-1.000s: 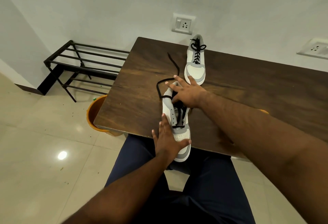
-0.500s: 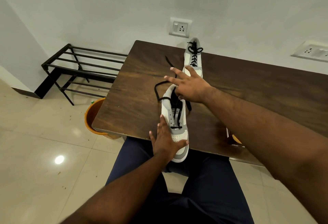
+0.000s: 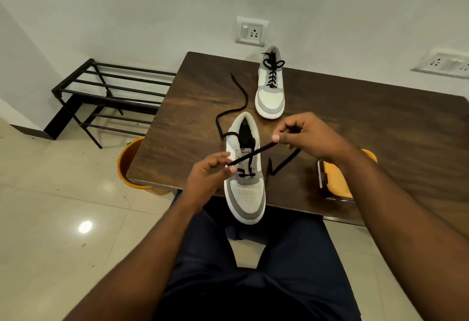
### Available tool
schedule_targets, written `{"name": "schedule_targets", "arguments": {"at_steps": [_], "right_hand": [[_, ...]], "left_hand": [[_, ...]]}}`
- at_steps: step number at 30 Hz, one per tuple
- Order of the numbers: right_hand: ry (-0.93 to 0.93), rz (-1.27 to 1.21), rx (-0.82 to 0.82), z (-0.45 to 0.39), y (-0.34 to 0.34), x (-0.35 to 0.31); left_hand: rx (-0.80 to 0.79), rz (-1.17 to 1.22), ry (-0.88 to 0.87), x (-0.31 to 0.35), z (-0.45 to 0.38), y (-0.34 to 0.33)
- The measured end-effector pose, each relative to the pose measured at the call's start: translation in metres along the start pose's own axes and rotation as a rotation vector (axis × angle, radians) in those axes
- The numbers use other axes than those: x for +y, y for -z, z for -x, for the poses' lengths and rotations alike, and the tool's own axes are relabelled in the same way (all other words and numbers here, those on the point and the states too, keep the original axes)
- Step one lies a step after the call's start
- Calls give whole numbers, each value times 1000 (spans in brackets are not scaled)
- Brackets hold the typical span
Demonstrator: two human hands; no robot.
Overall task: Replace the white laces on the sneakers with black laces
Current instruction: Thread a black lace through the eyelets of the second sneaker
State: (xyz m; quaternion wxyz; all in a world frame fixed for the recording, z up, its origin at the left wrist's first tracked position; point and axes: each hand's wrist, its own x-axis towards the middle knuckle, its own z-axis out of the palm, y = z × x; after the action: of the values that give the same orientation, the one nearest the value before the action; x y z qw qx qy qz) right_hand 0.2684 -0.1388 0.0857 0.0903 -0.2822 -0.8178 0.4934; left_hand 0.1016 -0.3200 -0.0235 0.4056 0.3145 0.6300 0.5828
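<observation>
A grey and white sneaker (image 3: 245, 193) lies at the near edge of the wooden table (image 3: 355, 122), its toe hanging over the edge toward me. A black lace (image 3: 251, 154) runs through its lowest eyelets. My left hand (image 3: 209, 176) pinches one stretch of that lace beside the shoe's left side. My right hand (image 3: 307, 137) pinches the same stretch farther right, holding it taut above the tongue. The lace's other end trails off to the left across the table (image 3: 239, 97). A second sneaker (image 3: 270, 92), fully laced in black with a bow, stands farther back.
An orange bucket (image 3: 129, 163) stands on the tiled floor under the table's left corner. A black metal rack (image 3: 106, 92) sits by the left wall. An orange-lidded box (image 3: 335, 181) lies at the table's near right edge. Wall sockets (image 3: 251, 31) are behind.
Both hands left the sneaker's body and took hold of the black lace, drawing it taut across the shoe. The view shifted slightly.
</observation>
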Motion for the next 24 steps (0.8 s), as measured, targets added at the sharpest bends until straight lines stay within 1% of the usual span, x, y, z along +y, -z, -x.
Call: {"name": "schedule_targets", "arguments": {"at_steps": [2, 5, 7, 9, 10, 11, 13, 14, 15, 16, 17, 18, 19, 20, 22, 23, 24], "right_hand": [[2, -35, -3, 3, -11, 2], [54, -80, -20, 4, -38, 3], [35, -157, 34, 3, -43, 7], [-25, -198, 67, 7, -35, 13], [-59, -189, 75, 10, -29, 18], [-94, -182, 84, 16, -23, 23], [-156, -202, 135, 27, -10, 37], [-176, -217, 171, 32, -7, 43], [-196, -224, 197, 34, -5, 48], [-215, -219, 211, 35, -8, 50], [-229, -213, 205, 34, -13, 50], [-239, -209, 182, 32, -22, 48], [-240, -215, 153, 29, -31, 45], [-231, -225, 129, 25, -42, 43], [-194, -264, 97, 18, -59, 37], [-183, -291, 95, 15, -64, 36], [-182, -319, 109, 13, -65, 35]], "left_hand": [[-120, 0, -21, 13, 1, -1], [-201, -20, -46, 33, -3, -21], [-227, -69, -80, 40, -2, -26], [-195, -31, -56, 38, -1, -18], [-142, 38, -19, 37, 0, -11], [-51, 146, 29, 33, -1, -1], [220, 373, 125, 23, -4, 24], [371, 445, 176, 18, -7, 36], [504, 458, 245, 12, -8, 45], [591, 380, 297, 5, -9, 51], [609, 249, 320, 2, -9, 50], [573, 92, 292, 1, -8, 45], [472, -37, 226, 1, -8, 34], [335, -119, 144, 5, -9, 22], [20, -156, 58, 20, -8, -8], [-105, -150, 42, 25, -8, -19], [-179, -157, 35, 27, -8, -26]]}}
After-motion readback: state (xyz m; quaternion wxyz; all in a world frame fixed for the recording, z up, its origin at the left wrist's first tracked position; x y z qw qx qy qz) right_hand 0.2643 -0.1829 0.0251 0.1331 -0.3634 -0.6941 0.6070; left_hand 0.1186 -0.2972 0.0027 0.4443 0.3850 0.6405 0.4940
